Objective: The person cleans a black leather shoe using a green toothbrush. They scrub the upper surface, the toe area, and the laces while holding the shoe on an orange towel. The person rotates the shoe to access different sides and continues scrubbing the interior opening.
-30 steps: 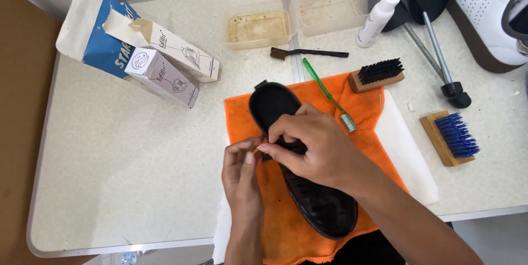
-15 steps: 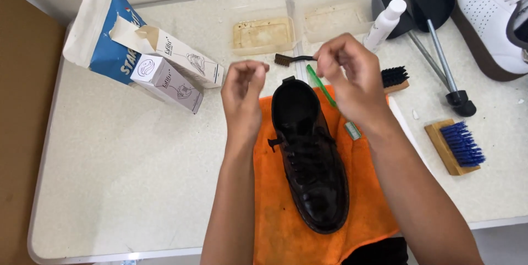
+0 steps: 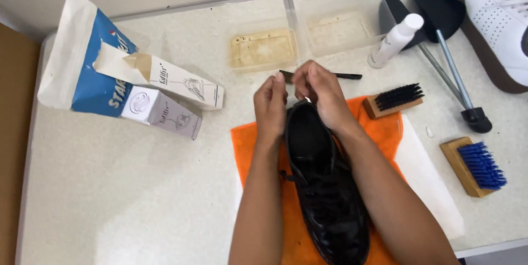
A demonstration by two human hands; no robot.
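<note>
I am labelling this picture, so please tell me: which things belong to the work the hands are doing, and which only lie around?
In use:
left hand
right hand
black shoe
orange cloth

Lying about:
black-bristle brush
blue-bristle brush
white bottle
two shoe trees
white sneaker
two small boxes
two plastic trays

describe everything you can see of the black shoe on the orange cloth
The black shoe is glossy and looks like polished leather, with dark laces along its top. It lies lengthwise on the orange cloth, its open collar toward the far side of the table. The left hand and right hand meet at that far end, fingers pinching something small and pale.
</note>
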